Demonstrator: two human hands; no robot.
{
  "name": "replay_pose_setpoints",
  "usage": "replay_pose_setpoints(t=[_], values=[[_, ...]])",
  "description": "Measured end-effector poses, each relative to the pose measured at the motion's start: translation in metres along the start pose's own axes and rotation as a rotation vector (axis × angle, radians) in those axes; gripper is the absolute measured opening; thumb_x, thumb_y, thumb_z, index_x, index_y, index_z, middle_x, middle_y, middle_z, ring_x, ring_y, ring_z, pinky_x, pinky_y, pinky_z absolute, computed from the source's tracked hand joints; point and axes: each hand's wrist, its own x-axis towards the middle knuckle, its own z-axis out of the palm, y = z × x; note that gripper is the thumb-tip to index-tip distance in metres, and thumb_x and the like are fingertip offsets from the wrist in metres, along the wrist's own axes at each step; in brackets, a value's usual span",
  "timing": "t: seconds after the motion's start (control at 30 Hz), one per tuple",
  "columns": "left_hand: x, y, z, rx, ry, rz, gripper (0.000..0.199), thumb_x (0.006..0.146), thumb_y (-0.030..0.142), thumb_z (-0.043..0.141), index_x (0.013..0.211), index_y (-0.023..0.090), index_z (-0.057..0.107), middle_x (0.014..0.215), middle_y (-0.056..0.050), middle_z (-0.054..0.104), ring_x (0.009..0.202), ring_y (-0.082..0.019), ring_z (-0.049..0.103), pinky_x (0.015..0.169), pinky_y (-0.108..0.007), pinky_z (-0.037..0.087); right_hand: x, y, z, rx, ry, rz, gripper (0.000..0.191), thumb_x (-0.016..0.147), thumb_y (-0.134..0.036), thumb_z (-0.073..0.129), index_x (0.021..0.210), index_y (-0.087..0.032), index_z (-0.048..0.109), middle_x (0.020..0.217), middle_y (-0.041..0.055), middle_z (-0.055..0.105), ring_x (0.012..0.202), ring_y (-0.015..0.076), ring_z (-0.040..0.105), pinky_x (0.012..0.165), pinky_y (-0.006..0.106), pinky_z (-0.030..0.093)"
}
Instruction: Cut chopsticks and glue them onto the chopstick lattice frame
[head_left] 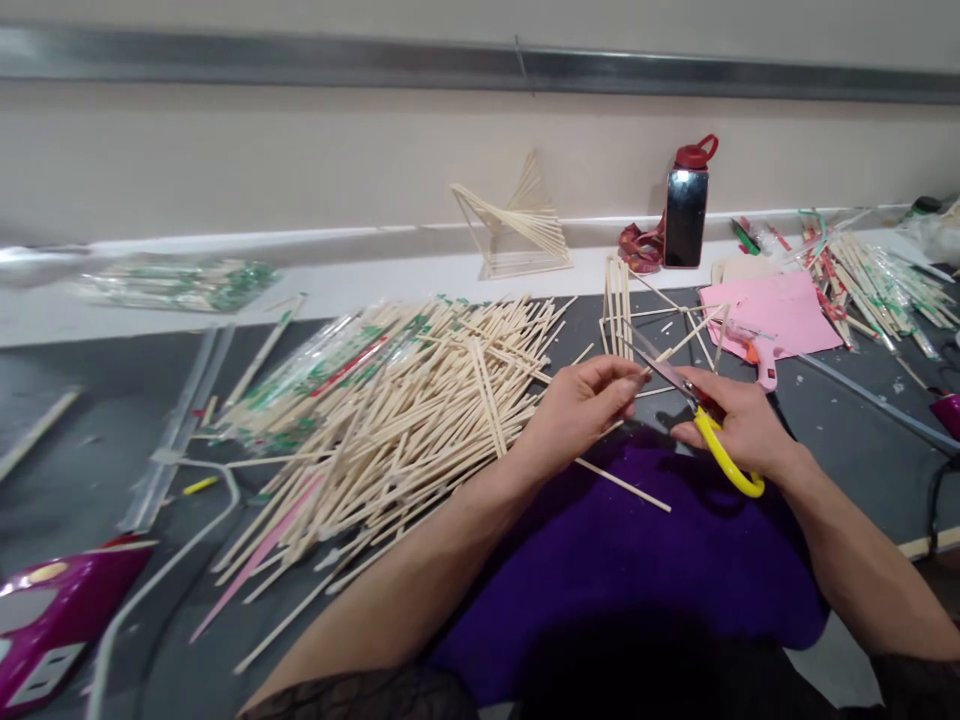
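Note:
My right hand [731, 415] is closed around yellow-handled scissors [724, 455], whose metal blades point up and left. Close to the blades, my left hand [589, 405] is pinched at the fingertips; what it grips there is too small to make out clearly. A thin wooden stick [626, 485] slants out below my left hand, over the purple cloth [600, 580]. Just behind both hands stands a small frame of joined sticks [617, 300]. A large pile of loose wooden sticks [427, 430] lies to the left of my left hand.
A twisted stick model [525, 225] stands at the back, left of a phone [686, 218] leaning on a red-capped bottle [696, 153]. A glue gun [757, 352] lies by pink paper [772, 310]. Wrapped sticks [877, 275] are at the right; a magenta device [67, 620] is front left.

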Motion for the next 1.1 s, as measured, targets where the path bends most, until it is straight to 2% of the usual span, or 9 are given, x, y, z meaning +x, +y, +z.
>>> replay_pose_setpoints(t=[0.07,0.2,0.3,0.43,0.57,0.77,0.87,1.0,1.1], values=[[0.000,-0.001,-0.001,0.064,0.028,0.052,0.019,0.083,0.032,0.058,0.089,0.014,0.065,0.060,0.003,0.057,0.045,-0.005,0.037,0.044,-0.018,0.028,-0.001,0.000,0.001,-0.013,0.012,-0.002,0.057,0.080,-0.047,0.065,0.128,-0.019,0.059,0.099,0.0068,0.072,0.071,0.0161,0.061,0.070,0.030,0.048],[0.000,-0.005,-0.004,0.251,0.082,0.192,0.018,0.085,0.030,0.056,0.088,0.016,0.067,0.066,0.002,0.063,0.059,-0.009,0.054,0.058,-0.020,0.043,-0.002,0.001,0.004,-0.033,-0.009,-0.007,0.059,0.081,-0.050,0.064,0.130,-0.019,0.057,0.101,0.0074,0.072,0.075,0.0176,0.064,0.073,0.032,0.049],[0.000,-0.009,-0.004,0.472,0.103,0.265,0.024,0.090,0.030,0.050,0.091,0.016,0.070,0.070,0.000,0.067,0.062,-0.011,0.059,0.061,-0.021,0.045,-0.003,0.001,0.007,-0.042,-0.001,-0.005,0.059,0.081,-0.050,0.063,0.130,-0.018,0.057,0.100,0.0076,0.072,0.080,0.0195,0.066,0.074,0.032,0.050],[0.000,-0.016,-0.001,0.869,0.114,0.352,0.034,0.097,0.028,0.039,0.101,0.014,0.070,0.081,-0.006,0.073,0.067,-0.016,0.066,0.059,-0.025,0.046,-0.004,-0.005,0.010,-0.050,0.012,0.019,0.060,0.081,-0.050,0.062,0.130,-0.016,0.056,0.099,0.0083,0.073,0.079,0.0202,0.067,0.073,0.033,0.051],[-0.001,-0.022,0.002,1.101,0.158,0.396,0.034,0.098,0.025,0.037,0.096,0.014,0.069,0.080,-0.009,0.074,0.069,-0.019,0.069,0.057,-0.025,0.046,-0.004,-0.011,0.011,-0.061,-0.019,0.047,0.058,0.081,-0.048,0.063,0.130,-0.016,0.055,0.104,0.0090,0.072,0.079,0.0206,0.067,0.072,0.033,0.051],[-0.007,-0.024,0.009,1.109,0.150,0.523,0.033,0.099,0.025,0.036,0.099,0.016,0.068,0.090,-0.008,0.075,0.075,-0.017,0.071,0.062,-0.024,0.051,-0.005,-0.010,0.013,-0.075,0.013,-0.008,0.061,0.081,-0.049,0.062,0.133,-0.023,0.048,0.117,0.0097,0.067,0.096,0.0252,0.065,0.082,0.040,0.052],[-0.009,-0.024,0.011,1.074,0.156,0.548,0.030,0.098,0.022,0.038,0.104,0.018,0.068,0.091,-0.007,0.075,0.079,-0.017,0.072,0.065,-0.023,0.052,-0.006,-0.010,0.014,-0.052,0.035,-0.047,0.061,0.081,-0.050,0.062,0.134,-0.024,0.046,0.116,0.0092,0.066,0.097,0.0250,0.064,0.083,0.040,0.051],[-0.008,-0.022,0.009,0.953,0.118,0.514,0.031,0.096,0.020,0.040,0.104,0.017,0.070,0.097,-0.008,0.075,0.082,-0.018,0.072,0.069,-0.025,0.052,-0.007,-0.008,0.013,-0.031,0.036,-0.073,0.060,0.084,-0.051,0.060,0.135,-0.024,0.046,0.117,0.0091,0.066,0.100,0.0247,0.064,0.084,0.038,0.051],[-0.007,-0.015,0.005,0.764,0.031,0.434,0.033,0.096,0.021,0.039,0.093,0.016,0.071,0.097,-0.007,0.075,0.078,-0.016,0.070,0.069,-0.025,0.050,-0.007,-0.006,0.011,-0.006,0.026,-0.096,0.061,0.084,-0.053,0.061,0.135,-0.023,0.046,0.118,0.0096,0.065,0.098,0.0236,0.064,0.083,0.036,0.051]])
